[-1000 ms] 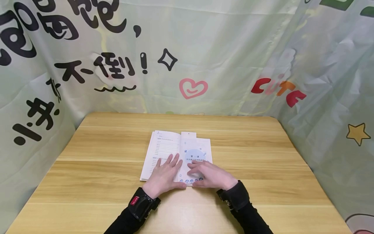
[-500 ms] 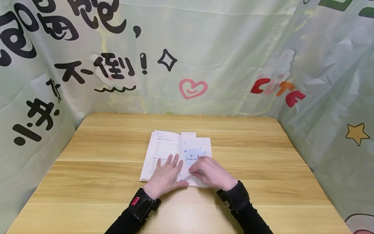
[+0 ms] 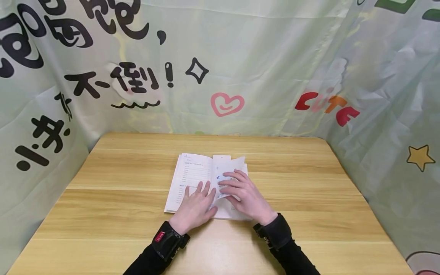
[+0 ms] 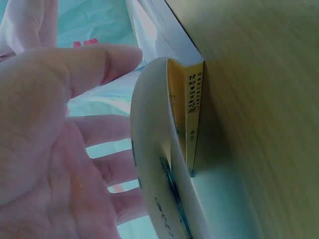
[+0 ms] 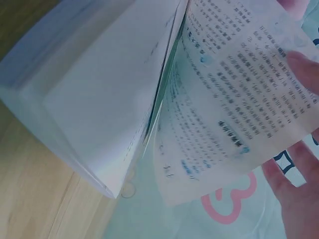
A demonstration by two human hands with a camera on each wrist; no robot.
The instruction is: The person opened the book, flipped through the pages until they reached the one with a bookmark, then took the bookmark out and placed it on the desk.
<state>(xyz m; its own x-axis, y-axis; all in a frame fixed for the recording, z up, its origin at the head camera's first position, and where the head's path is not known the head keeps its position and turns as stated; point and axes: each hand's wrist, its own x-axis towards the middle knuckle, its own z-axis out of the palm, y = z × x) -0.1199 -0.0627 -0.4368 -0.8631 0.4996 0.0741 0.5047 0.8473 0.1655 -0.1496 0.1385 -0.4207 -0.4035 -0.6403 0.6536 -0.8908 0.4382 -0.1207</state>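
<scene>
The left hand (image 3: pixel 193 211) lies spread wide on the open book (image 3: pixel 194 170), the right hand (image 3: pixel 249 195) holding its raised right leaf (image 5: pixel 232 94).

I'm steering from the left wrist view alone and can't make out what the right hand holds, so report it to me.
Observer: The right hand has a raised page of the open book between its thumb and fingers.
Operator: Understood. My view doesn't show that page's underside, so describe it.
Observer: In the right wrist view, the side facing that camera carries rows of printed text, too blurred for me to read out.
</scene>
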